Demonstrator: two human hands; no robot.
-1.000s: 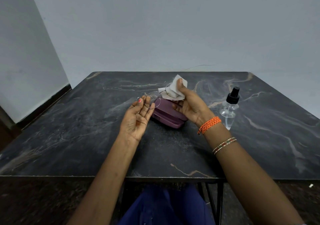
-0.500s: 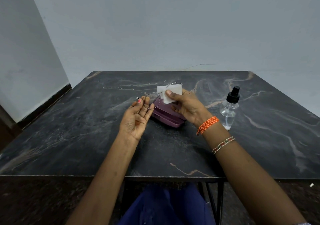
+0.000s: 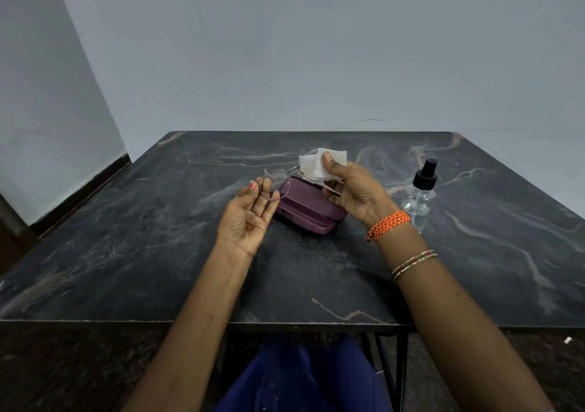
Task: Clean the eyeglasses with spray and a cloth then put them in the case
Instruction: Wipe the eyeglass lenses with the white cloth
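- The left hand (image 3: 250,218) holds the wire-rimmed eyeglasses (image 3: 286,177) by their left lens rim, fingertips pinched on the frame. This looks meant to steady the pair while leaving the other lens free to wipe.
- The right hand (image 3: 354,190) presses a white cloth (image 3: 319,166) around the right lens, thumb on the near face and fingers behind, so both sides can probably be rubbed at once.
- The eyeglasses hang in the air between the two hands, above the middle of the dark marble table (image 3: 126,253), not touching it. The bridge spans the gap between the grips.
- The maroon glasses case (image 3: 304,209) lies shut on the table directly under the eyeglasses, near the centre, handy for the last step.
- The clear spray bottle (image 3: 418,196), with a black pump top, stands upright just right of the right wrist, toward the table's right edge, untouched by either hand.
- Judged from this, wiping is under way; casing is not yet begun, and the case needs opening first.
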